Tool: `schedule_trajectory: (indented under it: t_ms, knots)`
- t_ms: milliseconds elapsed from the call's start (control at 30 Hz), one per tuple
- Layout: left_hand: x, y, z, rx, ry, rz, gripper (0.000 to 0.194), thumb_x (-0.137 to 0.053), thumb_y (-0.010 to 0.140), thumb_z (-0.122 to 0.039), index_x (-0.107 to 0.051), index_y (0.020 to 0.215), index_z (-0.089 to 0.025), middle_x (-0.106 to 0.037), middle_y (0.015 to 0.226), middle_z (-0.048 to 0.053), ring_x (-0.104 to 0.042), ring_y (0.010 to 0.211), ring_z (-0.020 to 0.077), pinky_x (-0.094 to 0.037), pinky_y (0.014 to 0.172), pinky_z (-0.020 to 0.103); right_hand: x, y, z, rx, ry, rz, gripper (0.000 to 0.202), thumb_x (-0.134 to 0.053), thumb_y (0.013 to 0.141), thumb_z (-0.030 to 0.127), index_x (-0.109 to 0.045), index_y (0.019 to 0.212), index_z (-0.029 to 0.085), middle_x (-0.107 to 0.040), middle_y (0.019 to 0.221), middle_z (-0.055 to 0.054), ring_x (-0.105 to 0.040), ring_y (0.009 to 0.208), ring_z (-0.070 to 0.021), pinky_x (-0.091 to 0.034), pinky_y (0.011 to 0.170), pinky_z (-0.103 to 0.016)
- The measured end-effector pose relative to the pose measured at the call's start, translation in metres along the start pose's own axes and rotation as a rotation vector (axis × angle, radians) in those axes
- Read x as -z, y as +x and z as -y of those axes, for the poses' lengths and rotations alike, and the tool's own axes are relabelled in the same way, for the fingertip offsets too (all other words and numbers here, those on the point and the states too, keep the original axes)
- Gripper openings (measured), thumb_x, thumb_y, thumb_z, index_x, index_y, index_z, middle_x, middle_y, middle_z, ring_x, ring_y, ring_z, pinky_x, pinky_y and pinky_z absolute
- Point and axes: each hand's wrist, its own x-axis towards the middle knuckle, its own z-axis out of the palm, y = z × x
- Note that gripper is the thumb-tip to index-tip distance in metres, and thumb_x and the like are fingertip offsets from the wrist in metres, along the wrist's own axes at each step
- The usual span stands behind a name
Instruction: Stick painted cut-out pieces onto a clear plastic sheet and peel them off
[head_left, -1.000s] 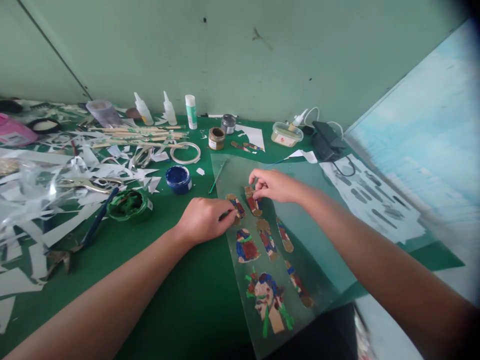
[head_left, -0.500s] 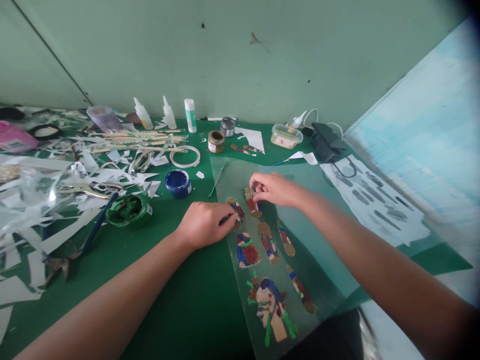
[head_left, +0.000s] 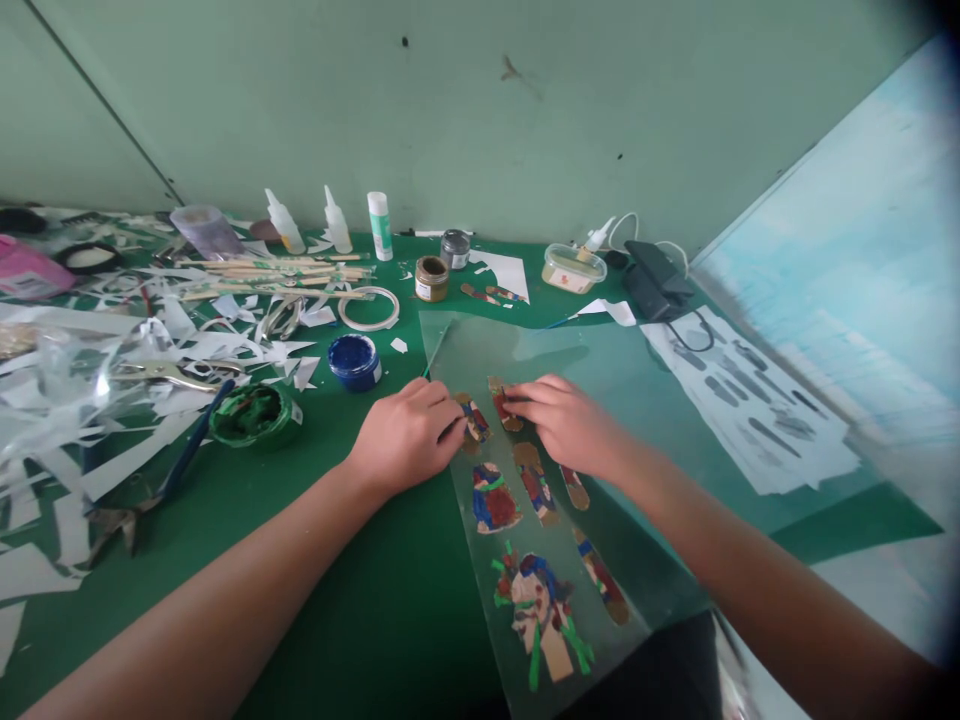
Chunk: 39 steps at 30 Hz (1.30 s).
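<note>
- Left hand (head_left: 409, 435): fingers drawn narrow, tips at the upper-left painted piece (head_left: 475, 420); cannot tell whether they pinch it or only press it.
- Right hand (head_left: 566, 420): fingers close together, tips on the upper-right painted piece (head_left: 498, 390); a firm grip cannot be told.
- Both pieces lie side by side, slightly apart, on a clear plastic sheet (head_left: 484, 350) spread over the green table (head_left: 375, 610).
- Nearer the person on the sheet: a bell-shaped piece (head_left: 496, 502), a wide strip (head_left: 535, 485), a narrow strip (head_left: 576, 490) partly hidden by the right hand, a longer strip (head_left: 602, 580) and a head-shaped piece (head_left: 536, 600).
- Left of the sheet: an open blue paint jar (head_left: 355, 364) and a green paint tub (head_left: 255, 420).
- Beyond the sheet: a brown paint jar (head_left: 431, 280) beside a grey jar (head_left: 455, 250).
- Far left: paper scraps (head_left: 142, 450) around pliers (head_left: 166, 375).
- Right: printed paper (head_left: 750, 400) with dark shapes.
</note>
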Motion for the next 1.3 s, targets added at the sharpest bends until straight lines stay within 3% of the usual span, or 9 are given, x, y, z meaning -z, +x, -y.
schedule_trajectory:
  t_ms: [100, 233, 633, 967, 1300]
  knots:
    - [0.000, 0.002, 0.001, -0.016, -0.013, 0.019, 0.025, -0.050, 0.096, -0.028, -0.073, 0.092, -0.018, -0.070, 0.099, 0.009, -0.060, 0.091, 0.0228, -0.049, 0.079, 0.037, 0.000, -0.014, 0.010, 0.009, -0.038, 0.021, 0.043, -0.045, 0.091, 0.003, -0.068, 0.124, 0.018, -0.065, 0.132, -0.010, -0.054, 0.115, -0.0257, -0.049, 0.094, -0.045]
    - [-0.001, 0.001, 0.004, -0.019, 0.000, 0.065, 0.025, -0.051, 0.096, -0.028, -0.073, 0.103, -0.019, -0.071, 0.112, 0.009, -0.060, 0.105, 0.0277, -0.047, 0.083, 0.042, 0.004, -0.022, 0.020, 0.020, -0.069, 0.050, 0.041, -0.046, 0.092, 0.004, -0.068, 0.123, 0.017, -0.065, 0.132, -0.009, -0.053, 0.116, -0.0259, -0.047, 0.095, -0.044]
    - [0.000, 0.000, 0.002, -0.003, 0.033, 0.102, 0.027, -0.049, 0.097, -0.031, -0.073, 0.103, -0.020, -0.073, 0.115, 0.006, -0.062, 0.108, 0.0276, -0.045, 0.085, 0.042, 0.004, -0.050, 0.048, -0.055, -0.034, 0.090, 0.047, -0.045, 0.090, 0.002, -0.061, 0.130, 0.019, -0.063, 0.135, -0.007, -0.052, 0.117, -0.0250, -0.042, 0.091, -0.041]
    - [0.002, 0.000, 0.002, 0.009, 0.025, 0.121, 0.026, -0.049, 0.097, -0.031, -0.072, 0.105, -0.021, -0.072, 0.117, 0.006, -0.061, 0.110, 0.0279, -0.045, 0.087, 0.042, 0.002, -0.053, 0.047, -0.086, -0.103, 0.037, 0.040, -0.046, 0.091, 0.004, -0.066, 0.121, 0.019, -0.068, 0.124, -0.007, -0.054, 0.109, -0.0254, -0.037, 0.086, -0.040]
    - [0.001, 0.000, 0.002, 0.025, 0.016, 0.128, 0.025, -0.049, 0.096, -0.030, -0.071, 0.105, -0.022, -0.071, 0.119, 0.006, -0.060, 0.112, 0.0279, -0.045, 0.088, 0.043, 0.000, -0.055, 0.048, -0.143, -0.149, -0.016, 0.043, -0.046, 0.088, 0.002, -0.069, 0.119, 0.022, -0.063, 0.120, -0.012, -0.053, 0.106, -0.0280, -0.039, 0.082, -0.041]
